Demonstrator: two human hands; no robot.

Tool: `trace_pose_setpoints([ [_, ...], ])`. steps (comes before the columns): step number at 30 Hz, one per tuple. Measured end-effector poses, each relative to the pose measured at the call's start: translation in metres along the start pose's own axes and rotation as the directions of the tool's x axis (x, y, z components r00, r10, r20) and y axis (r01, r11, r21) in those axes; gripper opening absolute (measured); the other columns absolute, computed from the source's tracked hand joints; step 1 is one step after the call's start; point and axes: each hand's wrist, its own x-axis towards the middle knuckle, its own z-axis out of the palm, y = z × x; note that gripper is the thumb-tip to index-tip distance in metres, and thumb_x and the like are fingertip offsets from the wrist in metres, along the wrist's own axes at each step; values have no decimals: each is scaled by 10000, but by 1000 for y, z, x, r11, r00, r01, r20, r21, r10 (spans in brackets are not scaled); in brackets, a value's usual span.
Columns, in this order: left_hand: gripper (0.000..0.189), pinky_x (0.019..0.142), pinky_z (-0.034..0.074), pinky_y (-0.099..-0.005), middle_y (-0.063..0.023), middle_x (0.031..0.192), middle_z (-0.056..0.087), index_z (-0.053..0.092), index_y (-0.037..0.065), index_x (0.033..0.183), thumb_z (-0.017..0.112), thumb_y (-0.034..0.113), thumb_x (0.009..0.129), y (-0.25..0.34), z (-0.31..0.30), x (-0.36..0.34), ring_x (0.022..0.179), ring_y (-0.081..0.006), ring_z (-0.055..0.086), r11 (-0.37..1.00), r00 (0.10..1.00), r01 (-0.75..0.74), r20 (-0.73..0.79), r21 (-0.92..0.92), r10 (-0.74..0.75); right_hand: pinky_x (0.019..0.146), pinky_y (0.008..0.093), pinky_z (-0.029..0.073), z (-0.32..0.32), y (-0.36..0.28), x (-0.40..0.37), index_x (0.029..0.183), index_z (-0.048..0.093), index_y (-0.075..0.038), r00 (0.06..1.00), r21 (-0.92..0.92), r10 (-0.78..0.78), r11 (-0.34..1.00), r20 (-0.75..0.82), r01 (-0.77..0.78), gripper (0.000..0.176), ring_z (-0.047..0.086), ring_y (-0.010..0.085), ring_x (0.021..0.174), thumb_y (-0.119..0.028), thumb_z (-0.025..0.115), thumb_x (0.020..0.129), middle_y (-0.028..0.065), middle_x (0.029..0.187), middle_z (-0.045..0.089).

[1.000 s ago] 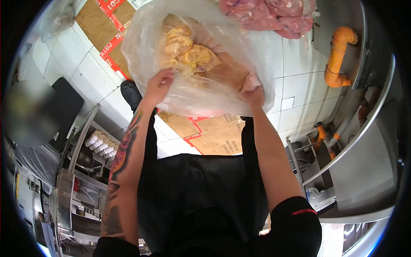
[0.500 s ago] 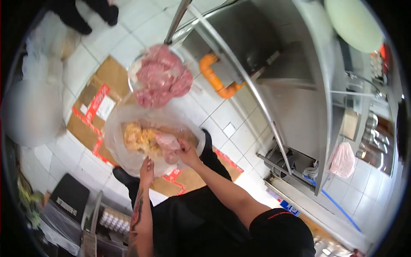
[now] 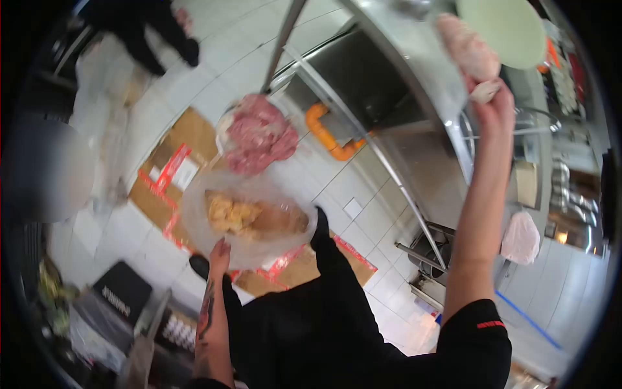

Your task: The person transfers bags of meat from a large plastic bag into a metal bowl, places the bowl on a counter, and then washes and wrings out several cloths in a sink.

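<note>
One metal tabletop (image 3: 421,55) stands to the right of the plastic bag (image 3: 193,211), past its far side. Cardboard (image 3: 188,133) lies flat on the floor under the bag and shows on both sides of it; whether it is one sheet or more cannot be told. Red strips cross it, their lettering too blurred to read.

The bag, one, is open, with yellowish lumps (image 3: 230,214) inside, too blurred to count. One heap of raw meat (image 3: 259,139) sits just beyond the bag. One pale green round thing (image 3: 508,29) is at the tabletop, well apart from the bag. One black square thing (image 3: 123,292) lies left of the bag, with white writing too small to read. One orange pipe (image 3: 317,126) is right of the heap, beyond the bag.

The right hand (image 3: 495,110) is raised over the tabletop, well to the right of the bag, its fingers pinching one pale piece of meat (image 3: 470,52) at the near end. The rest of the piece sticks out past the fingertips; whether it touches the tabletop cannot be told. The left hand (image 3: 220,254) is at the bag's near edge, fingers drawn together; whether they pinch the plastic cannot be told.
</note>
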Motion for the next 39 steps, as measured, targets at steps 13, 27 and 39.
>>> trace_pose_setpoints([
  [13, 458, 959, 468, -437, -195, 1134, 650, 570, -2, 1292, 673, 198, 893, -73, 12, 11, 1097, -365, 600, 982, 869, 15, -489, 190, 81, 1223, 491, 290, -18, 114, -100, 1485, 270, 119, 900, 139, 98, 975, 424, -171, 550, 321, 387, 1446, 41, 434, 966, 281, 1523, 351],
  [27, 548, 1175, 261, -532, -129, 1443, 494, 463, 77, 1423, 567, 351, 959, -113, 89, 73, 1389, -307, 419, 675, 910, -371, 105, 637, 401, 886, 515, 511, -171, 732, -444, 1158, 697, -130, 632, -785, 511, 149, 582, 602, 264, 664, 383, 977, -261, 611, 945, 177, 980, 709],
  [39, 102, 750, 551, -441, -94, 902, 691, 644, 65, 939, 611, 145, 885, -101, 41, 106, 813, -344, 678, 873, 983, -141, -41, 467, 180, 721, 393, 507, -191, 743, -485, 1005, 648, -77, 864, -981, 468, 147, 185, 130, 151, 631, 304, 802, -79, 666, 854, 137, 869, 635],
])
